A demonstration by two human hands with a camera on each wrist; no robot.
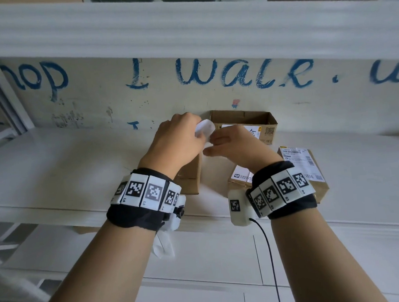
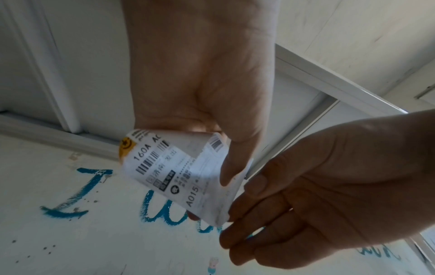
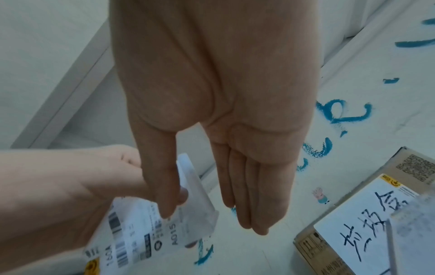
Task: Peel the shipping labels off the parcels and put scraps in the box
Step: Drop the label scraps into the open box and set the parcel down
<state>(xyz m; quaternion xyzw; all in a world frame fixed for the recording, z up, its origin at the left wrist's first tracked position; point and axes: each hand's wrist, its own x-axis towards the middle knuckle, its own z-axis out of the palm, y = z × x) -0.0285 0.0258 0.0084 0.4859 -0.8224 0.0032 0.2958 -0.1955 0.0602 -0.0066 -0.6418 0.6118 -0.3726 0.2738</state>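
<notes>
The left hand (image 1: 177, 140) pinches a peeled label (image 2: 179, 174) between thumb and fingers; the label is curled into a loose roll, printed side outward, and is held in the air above the table (image 1: 54, 164). The right hand (image 1: 235, 146) is just beside it at 3 o'clock, with the fingers straight and close together. In the right wrist view its thumb (image 3: 162, 186) lies against the edge of the label, but I cannot tell if it really presses it.

The open box (image 1: 243, 120) stands at 1 o'clock from the hands, against the wall, near but not under the label. A parcel (image 1: 190, 174) is partly hidden under the left wrist, and two more parcels lie at 4 o'clock from the hands. The farthest right one (image 1: 309, 172) carries its label.

I judge the step in hand is to free the sticky scrap from the fingers and drop it in the box. To do it well, I would carry the roll over the opening first, not release it from here, because a light paper can fall on the table. The glue side can stick to the skin, so it is better to fold the label onto itself and then wipe it off with the right thumb, low inside the box. The box looks light; a push on its wall may slide it.
</notes>
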